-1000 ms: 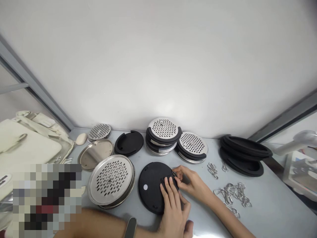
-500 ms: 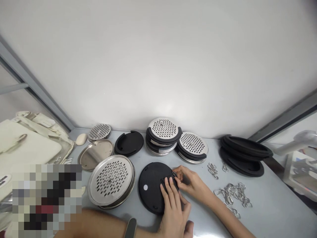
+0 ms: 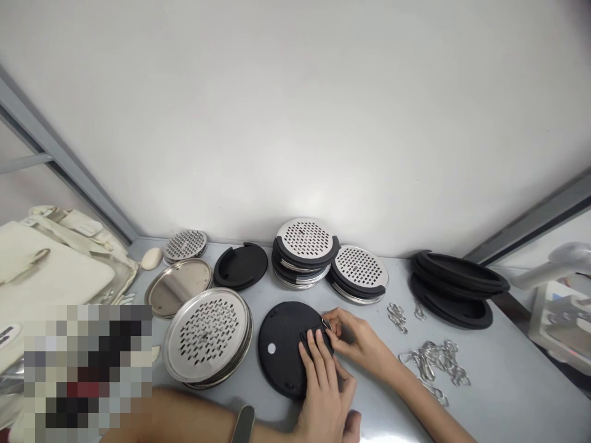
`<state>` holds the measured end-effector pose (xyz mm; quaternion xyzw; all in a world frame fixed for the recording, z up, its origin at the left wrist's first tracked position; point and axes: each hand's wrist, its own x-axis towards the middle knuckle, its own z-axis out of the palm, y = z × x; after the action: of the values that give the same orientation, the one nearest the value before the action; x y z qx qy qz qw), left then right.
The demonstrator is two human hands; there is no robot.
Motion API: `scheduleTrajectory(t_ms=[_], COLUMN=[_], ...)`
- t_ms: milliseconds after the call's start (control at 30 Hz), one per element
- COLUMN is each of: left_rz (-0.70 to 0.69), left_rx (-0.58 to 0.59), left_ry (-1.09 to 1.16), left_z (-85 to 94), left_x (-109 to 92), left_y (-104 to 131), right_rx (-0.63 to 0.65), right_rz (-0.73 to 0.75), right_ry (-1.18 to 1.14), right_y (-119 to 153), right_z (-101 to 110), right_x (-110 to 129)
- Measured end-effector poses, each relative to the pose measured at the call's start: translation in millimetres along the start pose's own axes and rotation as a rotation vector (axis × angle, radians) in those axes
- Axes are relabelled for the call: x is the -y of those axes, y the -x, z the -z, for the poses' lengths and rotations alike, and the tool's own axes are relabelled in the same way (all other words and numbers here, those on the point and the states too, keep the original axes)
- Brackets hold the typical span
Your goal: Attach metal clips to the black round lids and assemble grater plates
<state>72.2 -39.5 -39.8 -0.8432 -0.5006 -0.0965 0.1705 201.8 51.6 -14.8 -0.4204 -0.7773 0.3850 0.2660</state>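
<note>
A round black disc (image 3: 281, 344) with a white dot lies face down on the grey table. Stretched across its right part, the fingers of my left hand (image 3: 325, 391) press it from above. At the disc's upper right edge my right hand (image 3: 353, 335) pinches a small metal wire clip (image 3: 326, 324), which touches the disc; its far end is hidden by my fingers. Loose wire clips (image 3: 436, 360) are heaped beside my right forearm, with a smaller group (image 3: 397, 317) above them. Left of the disc stands a stack of perforated metal plates (image 3: 210, 335).
Along the wall are a black holder (image 3: 241, 266), plates in black holders (image 3: 307, 240) with another such stack (image 3: 360, 267), and stacked black trays (image 3: 455, 280). Plain metal plates (image 3: 178, 286) and a small grater plate (image 3: 185, 245) stand left, near cream fabric (image 3: 55, 264).
</note>
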Motion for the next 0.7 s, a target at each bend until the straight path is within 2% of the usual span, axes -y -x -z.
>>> scheduleTrajectory(t_ms=[367,700], left_rz=[0.004,-0.005], left_rx=[0.001,-0.046], left_ry=[0.004,-0.013], left_z=[-0.7,1.7], left_x=[-0.8,2.0], left_y=[1.0,-1.9], right_rx=[0.0,0.009], right_rz=[-0.023,-0.02], right_ry=[-0.002,0.013], right_y=[-0.9,-0.9], right_z=[0.1,0.7], right_x=[1.5,2.5])
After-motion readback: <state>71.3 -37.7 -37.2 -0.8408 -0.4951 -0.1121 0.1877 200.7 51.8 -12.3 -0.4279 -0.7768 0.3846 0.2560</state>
